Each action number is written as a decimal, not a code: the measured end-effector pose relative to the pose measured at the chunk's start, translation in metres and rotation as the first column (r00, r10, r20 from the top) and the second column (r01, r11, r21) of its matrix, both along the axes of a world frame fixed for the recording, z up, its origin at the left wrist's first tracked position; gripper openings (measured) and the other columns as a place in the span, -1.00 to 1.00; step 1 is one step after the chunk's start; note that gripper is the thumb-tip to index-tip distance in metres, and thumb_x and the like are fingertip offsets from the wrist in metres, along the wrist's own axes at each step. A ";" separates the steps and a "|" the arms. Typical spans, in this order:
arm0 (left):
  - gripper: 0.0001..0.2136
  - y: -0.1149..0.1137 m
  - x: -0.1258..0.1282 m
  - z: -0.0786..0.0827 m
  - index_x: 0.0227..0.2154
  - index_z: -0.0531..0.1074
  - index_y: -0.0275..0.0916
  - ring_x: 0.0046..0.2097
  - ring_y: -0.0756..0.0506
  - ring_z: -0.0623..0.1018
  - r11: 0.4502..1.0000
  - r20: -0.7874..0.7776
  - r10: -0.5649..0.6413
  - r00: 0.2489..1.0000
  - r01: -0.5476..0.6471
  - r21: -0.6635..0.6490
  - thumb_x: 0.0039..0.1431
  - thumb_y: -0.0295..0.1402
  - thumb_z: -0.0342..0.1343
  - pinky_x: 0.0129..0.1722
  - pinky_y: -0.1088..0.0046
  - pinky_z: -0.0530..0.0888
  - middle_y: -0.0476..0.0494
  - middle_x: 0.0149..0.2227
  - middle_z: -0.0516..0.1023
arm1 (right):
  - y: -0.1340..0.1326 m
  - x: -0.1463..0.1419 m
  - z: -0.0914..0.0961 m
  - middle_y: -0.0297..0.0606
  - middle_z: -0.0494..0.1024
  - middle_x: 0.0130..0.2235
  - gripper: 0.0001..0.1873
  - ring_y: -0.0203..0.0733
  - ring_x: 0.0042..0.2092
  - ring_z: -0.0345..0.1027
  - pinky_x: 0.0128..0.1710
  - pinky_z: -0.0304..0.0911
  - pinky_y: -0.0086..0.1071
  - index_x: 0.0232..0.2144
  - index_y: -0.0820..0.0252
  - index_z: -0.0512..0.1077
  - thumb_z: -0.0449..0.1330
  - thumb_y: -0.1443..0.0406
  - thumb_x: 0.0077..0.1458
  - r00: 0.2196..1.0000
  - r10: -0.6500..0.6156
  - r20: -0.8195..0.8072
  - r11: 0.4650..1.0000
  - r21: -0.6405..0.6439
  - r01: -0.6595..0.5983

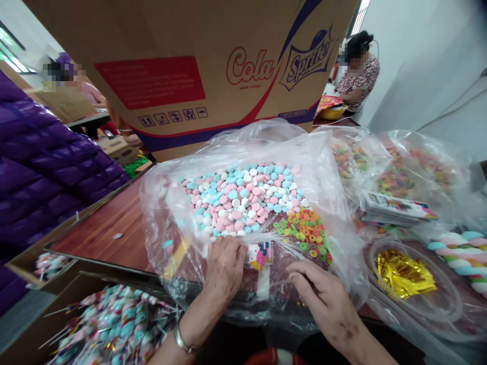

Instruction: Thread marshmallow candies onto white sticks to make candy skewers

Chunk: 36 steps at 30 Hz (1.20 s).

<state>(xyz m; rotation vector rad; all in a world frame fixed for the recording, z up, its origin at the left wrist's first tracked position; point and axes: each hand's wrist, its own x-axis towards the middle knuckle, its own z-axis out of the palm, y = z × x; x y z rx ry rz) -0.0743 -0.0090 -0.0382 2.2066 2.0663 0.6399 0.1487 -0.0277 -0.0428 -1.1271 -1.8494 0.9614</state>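
My left hand [224, 266] is closed on a small printed candy packet [261, 253], pinching its left end. It rests on a big clear plastic bag [163, 203] that holds pink, blue and white round candies [241, 200] and a smaller heap of colourful ring candies [306, 230]. My right hand [325, 299] lies on the near edge of the bag, to the right of the packet, with fingers curled and tips toward it. I cannot make out anything in the right hand. A metal bracelet [182, 340] is on my left wrist.
A large cardboard box [190, 66] stands behind the bag. To the right are more bags of ring candies [395, 175], a stack of printed packets [395, 208], a clear tub with gold foil [405, 274] and twisted marshmallows [462, 256]. Lollipops [114, 324] fill a box lower left. A purple-jacketed person [41, 172] stands left.
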 end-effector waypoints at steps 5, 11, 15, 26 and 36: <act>-0.77 -0.008 0.025 0.016 -0.48 0.37 -0.20 -0.34 -0.20 0.37 0.944 -0.032 -0.062 0.998 0.069 0.324 0.32 -0.42 -0.03 -0.30 0.24 0.25 -0.16 -0.48 0.46 | 0.009 -0.019 0.004 -0.25 0.51 -0.24 -0.66 -0.22 -0.29 0.40 -0.30 0.37 -0.39 -0.09 0.18 0.35 0.25 0.20 0.09 0.985 -0.157 -0.069 0.980 -0.135 0.146; -0.94 -0.008 0.044 0.023 -0.28 0.39 -0.24 -0.27 -0.24 0.42 0.914 -0.005 -0.172 0.985 0.162 0.371 0.29 -0.41 0.03 -0.25 0.21 0.29 -0.22 -0.35 0.50 | 0.027 -0.016 0.012 -0.35 0.48 -0.39 -0.83 -0.27 -0.36 0.36 -0.33 0.28 -0.44 -0.33 0.17 0.42 0.06 0.26 0.23 0.975 -0.193 -0.113 0.979 -0.093 0.183; -0.59 0.000 0.043 0.038 0.10 0.24 -0.28 0.11 -0.36 0.36 0.879 -0.015 -0.290 0.957 0.272 0.393 0.21 -0.37 0.13 0.13 0.00 0.20 -0.41 0.04 0.45 | 0.035 0.001 0.019 -0.38 0.45 -0.41 -0.85 -0.29 -0.38 0.32 -0.36 0.22 -0.46 -0.36 0.16 0.40 0.05 0.31 0.21 0.989 -0.144 -0.042 0.989 -0.032 0.142; -0.85 0.024 0.043 0.061 -0.49 0.34 -0.19 -0.42 -0.02 0.36 0.754 0.697 -0.200 0.688 0.563 -0.340 0.19 -0.34 0.07 -0.43 0.50 0.27 0.08 -0.50 0.38 | 0.037 0.020 0.040 -0.44 0.38 -0.47 -0.86 -0.32 -0.40 0.24 -0.41 0.16 -0.46 -0.40 0.16 0.38 0.09 0.29 0.20 1.000 -0.008 -0.019 0.989 -0.147 0.005; -0.68 0.022 0.039 0.051 -0.53 0.37 -0.20 -0.46 -0.02 0.31 0.727 0.690 -0.209 0.693 0.582 -0.365 0.29 -0.16 0.01 -0.47 0.52 0.21 0.07 -0.55 0.34 | 0.036 0.023 0.030 -0.44 0.30 -0.54 -0.64 -0.34 -0.47 0.18 -0.46 0.07 -0.45 -0.55 0.14 0.21 0.02 0.18 0.29 0.993 -0.077 0.088 0.997 0.022 0.075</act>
